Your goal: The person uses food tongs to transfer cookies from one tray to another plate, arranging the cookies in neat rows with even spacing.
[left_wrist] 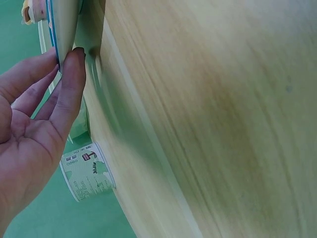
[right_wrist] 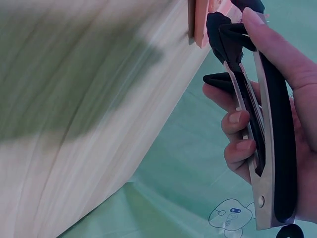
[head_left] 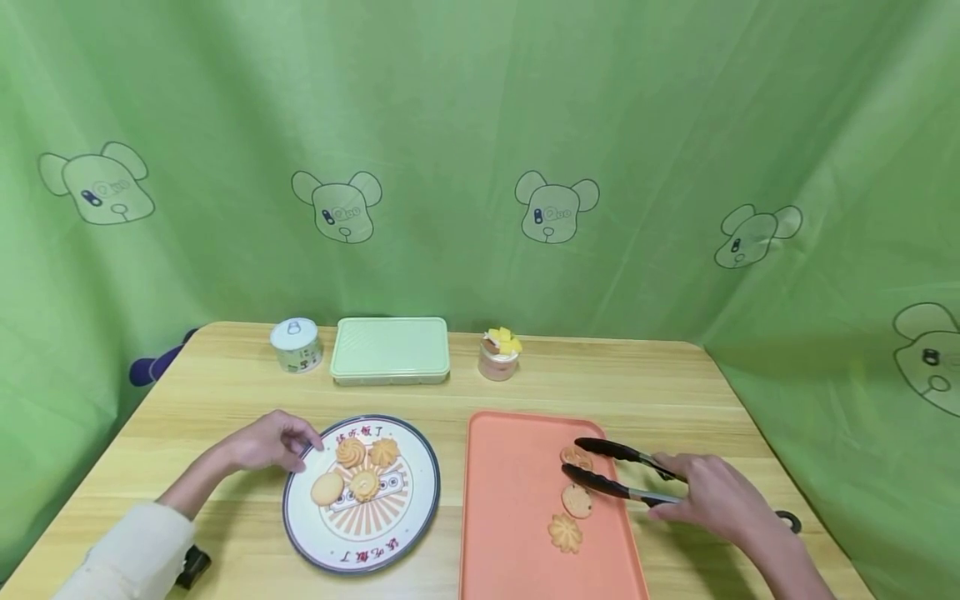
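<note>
My left hand pinches the left rim of a white plate with a dark blue edge; the left wrist view has the thumb and fingers at that rim. Several cookies lie on the plate, among them a swirled one and a smooth oval one. My right hand grips black-and-silver tongs. Their spread black tips lie over the coral tray, either side of a pretzel-shaped cookie. Below it on the tray are a round speckled cookie and a flower-shaped cookie.
Along the back of the wooden table stand a white-lidded can, a pale green lidded box and a dessert cup topped with yellow cubes. A green curtain hangs behind and at both sides.
</note>
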`<control>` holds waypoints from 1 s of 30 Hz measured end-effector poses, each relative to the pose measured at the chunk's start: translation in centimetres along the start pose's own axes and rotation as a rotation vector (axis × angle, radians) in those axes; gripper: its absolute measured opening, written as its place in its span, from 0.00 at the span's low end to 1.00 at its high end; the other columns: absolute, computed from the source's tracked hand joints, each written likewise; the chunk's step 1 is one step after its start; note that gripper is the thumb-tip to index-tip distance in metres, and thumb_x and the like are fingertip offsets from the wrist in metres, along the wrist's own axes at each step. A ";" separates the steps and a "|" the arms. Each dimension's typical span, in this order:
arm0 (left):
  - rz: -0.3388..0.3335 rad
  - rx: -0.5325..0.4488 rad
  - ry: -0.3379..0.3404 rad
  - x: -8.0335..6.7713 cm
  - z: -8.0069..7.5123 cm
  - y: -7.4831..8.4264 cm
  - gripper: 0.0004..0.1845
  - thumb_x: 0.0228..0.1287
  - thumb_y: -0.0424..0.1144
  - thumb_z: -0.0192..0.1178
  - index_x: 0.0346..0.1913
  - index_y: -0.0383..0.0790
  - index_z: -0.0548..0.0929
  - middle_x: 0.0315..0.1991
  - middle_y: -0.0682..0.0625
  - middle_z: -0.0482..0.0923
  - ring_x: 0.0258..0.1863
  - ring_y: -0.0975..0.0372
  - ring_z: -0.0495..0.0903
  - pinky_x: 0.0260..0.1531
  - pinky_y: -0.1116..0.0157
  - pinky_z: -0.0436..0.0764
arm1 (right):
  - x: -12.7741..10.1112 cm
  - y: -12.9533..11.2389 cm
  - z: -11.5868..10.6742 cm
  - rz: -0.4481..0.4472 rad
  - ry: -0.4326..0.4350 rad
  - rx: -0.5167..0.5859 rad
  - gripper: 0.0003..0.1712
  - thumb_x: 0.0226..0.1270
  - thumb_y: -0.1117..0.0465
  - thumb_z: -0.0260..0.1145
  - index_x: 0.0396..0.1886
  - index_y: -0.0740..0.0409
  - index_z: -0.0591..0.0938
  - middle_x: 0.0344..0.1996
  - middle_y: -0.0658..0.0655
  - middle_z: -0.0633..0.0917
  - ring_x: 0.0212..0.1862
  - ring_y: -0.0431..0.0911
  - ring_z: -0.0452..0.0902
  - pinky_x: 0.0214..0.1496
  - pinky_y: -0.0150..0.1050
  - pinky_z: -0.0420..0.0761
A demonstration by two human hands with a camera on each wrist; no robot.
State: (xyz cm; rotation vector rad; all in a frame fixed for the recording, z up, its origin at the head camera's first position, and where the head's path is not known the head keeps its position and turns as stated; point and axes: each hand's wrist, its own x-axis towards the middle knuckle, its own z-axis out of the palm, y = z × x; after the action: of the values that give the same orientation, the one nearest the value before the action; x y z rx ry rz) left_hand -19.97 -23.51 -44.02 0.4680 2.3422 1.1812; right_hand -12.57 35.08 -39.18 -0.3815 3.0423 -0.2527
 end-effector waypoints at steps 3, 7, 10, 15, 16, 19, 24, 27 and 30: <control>0.002 -0.005 -0.001 0.0 0.1 -0.1 0.17 0.44 0.25 0.65 0.43 0.31 0.82 0.31 0.45 0.78 0.31 0.59 0.73 0.29 0.70 0.77 | -0.1 0.1 0.1 0.001 0.007 0.001 0.48 0.37 0.37 0.75 0.56 0.63 0.79 0.46 0.68 0.84 0.46 0.64 0.80 0.45 0.58 0.79; 0.007 -0.008 -0.003 0.0 0.1 -0.2 0.18 0.44 0.25 0.65 0.43 0.30 0.82 0.31 0.45 0.78 0.31 0.59 0.73 0.29 0.70 0.78 | -0.2 0.2 0.2 -0.002 0.022 -0.004 0.45 0.38 0.39 0.75 0.54 0.62 0.80 0.44 0.67 0.85 0.44 0.62 0.81 0.43 0.57 0.80; 0.011 -0.011 -0.005 0.0 0.1 -0.2 0.18 0.44 0.25 0.65 0.43 0.30 0.82 0.31 0.44 0.78 0.31 0.60 0.73 0.29 0.70 0.78 | -0.3 0.1 0.2 -0.003 0.032 -0.017 0.44 0.39 0.40 0.75 0.54 0.61 0.80 0.43 0.66 0.86 0.41 0.57 0.82 0.38 0.52 0.80; 0.011 -0.004 -0.002 0.1 0.1 -0.2 0.17 0.44 0.25 0.65 0.43 0.30 0.82 0.31 0.45 0.78 0.31 0.60 0.73 0.29 0.70 0.77 | -0.3 -0.2 0.1 -0.002 0.058 -0.038 0.42 0.39 0.40 0.75 0.54 0.59 0.80 0.41 0.63 0.86 0.34 0.45 0.78 0.30 0.40 0.74; 0.010 -0.003 -0.002 0.1 0.1 -0.2 0.17 0.44 0.25 0.65 0.43 0.30 0.82 0.31 0.45 0.78 0.31 0.60 0.73 0.29 0.70 0.77 | -0.3 -0.3 0.1 -0.003 0.065 -0.039 0.42 0.40 0.41 0.75 0.54 0.59 0.80 0.41 0.62 0.87 0.33 0.44 0.77 0.30 0.39 0.73; 0.009 0.003 0.000 0.1 0.1 -0.2 0.17 0.44 0.25 0.65 0.43 0.31 0.82 0.31 0.45 0.78 0.31 0.60 0.73 0.29 0.70 0.77 | -0.1 -0.6 0.0 -0.009 0.090 -0.044 0.40 0.40 0.42 0.76 0.54 0.58 0.81 0.40 0.61 0.87 0.30 0.42 0.74 0.28 0.37 0.70; 0.012 0.003 -0.004 0.2 0.0 -0.1 0.17 0.44 0.25 0.65 0.43 0.31 0.82 0.31 0.44 0.78 0.32 0.59 0.73 0.29 0.70 0.77 | 0.3 -1.3 -0.2 -0.037 0.123 -0.059 0.40 0.39 0.41 0.76 0.53 0.57 0.82 0.39 0.59 0.87 0.30 0.41 0.74 0.27 0.36 0.70; 0.015 0.008 -0.005 0.1 0.0 -0.1 0.17 0.44 0.25 0.65 0.42 0.31 0.82 0.31 0.45 0.78 0.31 0.60 0.73 0.30 0.70 0.77 | 0.7 -2.0 -0.4 -0.054 0.135 -0.050 0.40 0.38 0.42 0.76 0.53 0.57 0.82 0.39 0.59 0.87 0.30 0.42 0.75 0.27 0.37 0.70; 0.021 0.014 -0.007 0.1 -0.1 -0.1 0.17 0.44 0.25 0.65 0.43 0.31 0.82 0.31 0.45 0.78 0.31 0.60 0.73 0.30 0.70 0.77 | 1.3 -2.7 -0.5 -0.080 0.151 -0.046 0.39 0.38 0.43 0.77 0.52 0.57 0.82 0.40 0.59 0.88 0.33 0.46 0.80 0.29 0.40 0.75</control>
State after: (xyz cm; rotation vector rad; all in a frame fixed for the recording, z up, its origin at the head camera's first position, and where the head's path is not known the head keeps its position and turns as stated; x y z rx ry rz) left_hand -20.14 -23.56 -44.14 0.5015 2.3463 1.1715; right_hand -13.18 32.23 -38.23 -0.5103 3.1896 -0.2255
